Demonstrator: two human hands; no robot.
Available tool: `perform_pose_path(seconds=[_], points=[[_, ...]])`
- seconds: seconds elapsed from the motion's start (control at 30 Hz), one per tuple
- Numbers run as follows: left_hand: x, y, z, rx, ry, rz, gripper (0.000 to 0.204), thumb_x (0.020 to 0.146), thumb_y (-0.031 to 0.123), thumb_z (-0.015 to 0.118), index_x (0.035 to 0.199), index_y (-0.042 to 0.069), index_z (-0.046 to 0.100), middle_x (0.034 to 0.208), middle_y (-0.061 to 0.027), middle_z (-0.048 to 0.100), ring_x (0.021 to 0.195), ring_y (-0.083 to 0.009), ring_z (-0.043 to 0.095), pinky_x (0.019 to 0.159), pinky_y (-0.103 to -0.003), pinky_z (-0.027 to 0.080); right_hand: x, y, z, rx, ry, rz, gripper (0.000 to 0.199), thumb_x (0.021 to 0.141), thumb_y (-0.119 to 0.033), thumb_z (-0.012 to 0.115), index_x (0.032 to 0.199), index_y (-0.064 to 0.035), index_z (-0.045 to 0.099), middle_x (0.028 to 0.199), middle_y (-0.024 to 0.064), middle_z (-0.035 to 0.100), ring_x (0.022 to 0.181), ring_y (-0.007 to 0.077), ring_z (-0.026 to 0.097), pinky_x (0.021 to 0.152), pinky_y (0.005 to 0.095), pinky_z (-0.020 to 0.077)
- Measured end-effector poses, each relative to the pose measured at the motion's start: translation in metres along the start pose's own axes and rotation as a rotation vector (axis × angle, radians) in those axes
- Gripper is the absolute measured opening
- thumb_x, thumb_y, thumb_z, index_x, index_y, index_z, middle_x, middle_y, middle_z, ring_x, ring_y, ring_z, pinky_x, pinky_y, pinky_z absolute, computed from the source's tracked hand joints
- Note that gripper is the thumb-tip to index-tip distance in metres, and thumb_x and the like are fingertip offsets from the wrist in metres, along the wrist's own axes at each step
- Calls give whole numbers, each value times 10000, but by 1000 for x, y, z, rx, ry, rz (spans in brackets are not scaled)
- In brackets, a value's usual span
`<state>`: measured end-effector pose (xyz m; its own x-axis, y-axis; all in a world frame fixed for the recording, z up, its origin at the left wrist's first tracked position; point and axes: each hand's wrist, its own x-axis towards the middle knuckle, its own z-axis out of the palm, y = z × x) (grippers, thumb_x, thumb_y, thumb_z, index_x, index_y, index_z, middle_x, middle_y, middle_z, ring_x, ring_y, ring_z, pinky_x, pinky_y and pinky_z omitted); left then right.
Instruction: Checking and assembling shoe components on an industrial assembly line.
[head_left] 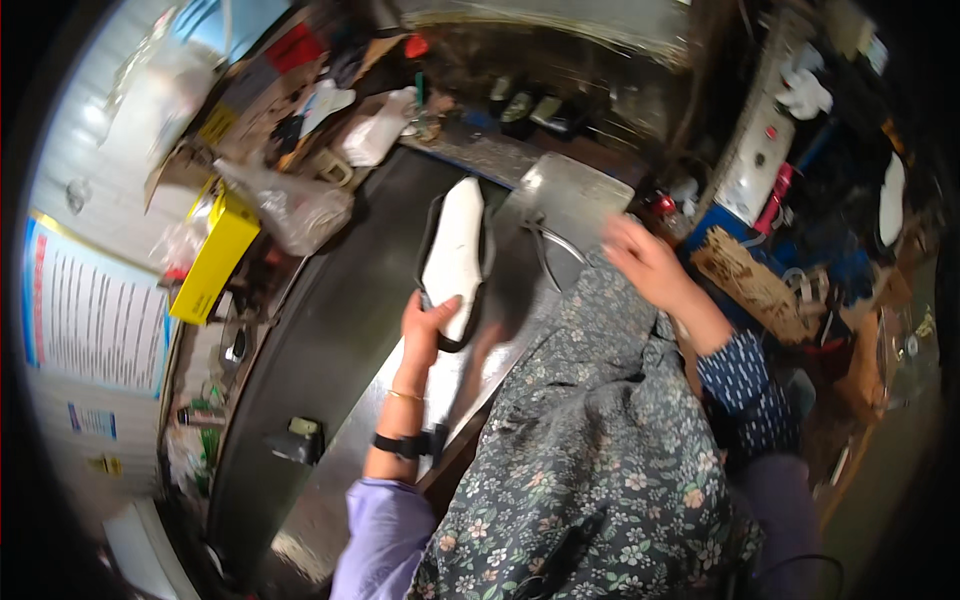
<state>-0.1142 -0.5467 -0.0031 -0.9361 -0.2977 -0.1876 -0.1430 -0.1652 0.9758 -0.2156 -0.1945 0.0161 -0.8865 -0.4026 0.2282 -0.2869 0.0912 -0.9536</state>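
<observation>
My left hand (430, 322) is closed on the near end of a shoe (430, 262), its thumb lying over the sole side. The shoe is turned bottom up, with a white insole (455, 250) framed by a black upper edge. Beneath it runs a bright metal plate (575, 185) beside a dark belt-like surface (330, 300). To the right of the shoe, a pair of pincers (548, 248) with curved handles lies on the plate. My right hand (650, 265) hovers by the flowered apron, right of the pincers. Its fingers are blurred but look loosely stretched, with nothing visible in them.
Another dark shoe (300, 440) sits at the belt's near left. Several dark shoes (530, 112) stand at the back. A yellow box (215, 250) and a clear plastic bag (290, 205) crowd the left shelf. On the right are a cardboard piece (750, 285) and a machine (755, 150).
</observation>
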Motion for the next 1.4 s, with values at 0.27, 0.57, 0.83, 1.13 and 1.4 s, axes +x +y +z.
perform_pose_path(seconds=[0.27,0.57,0.83,1.13,1.4], points=[[-48,11,161,471,-554,372,843,807,240,779,1441,-76,323,1326,-260,542,1239,-339,542,1031,-367,428,16,-25,1,-76,625,-32,380,994,-271,560,1269,-16,499,1133,164,624,1051,254,607,906,360,465],[-14,-6,213,664,-393,542,514,903,237,690,1311,-19,510,1186,-243,633,978,-405,660,815,-390,533,-43,2,-6,-612,354,-40,262,969,-248,562,1172,-89,607,981,195,687,866,390,667,703,444,534],[-6,-15,211,908,-350,881,401,923,100,588,1257,-76,449,1152,-260,637,887,-397,675,744,-431,558,-30,6,-32,-652,135,-238,255,945,-118,580,1190,-51,599,934,218,685,831,379,684,690,420,547],[-21,-16,233,615,-241,777,471,892,187,679,1290,-27,546,1186,-253,633,1056,-403,643,882,-387,528,-40,21,-30,-577,333,-88,192,968,-117,545,1127,-25,598,890,211,680,807,399,675,687,419,533],[-15,-22,227,695,-271,711,458,918,181,625,1305,-39,519,971,-238,669,786,-399,662,689,-429,533,-50,8,-22,-486,246,-2,410,950,-196,620,1299,-11,511,1155,239,634,1086,394,625,892,398,494]])
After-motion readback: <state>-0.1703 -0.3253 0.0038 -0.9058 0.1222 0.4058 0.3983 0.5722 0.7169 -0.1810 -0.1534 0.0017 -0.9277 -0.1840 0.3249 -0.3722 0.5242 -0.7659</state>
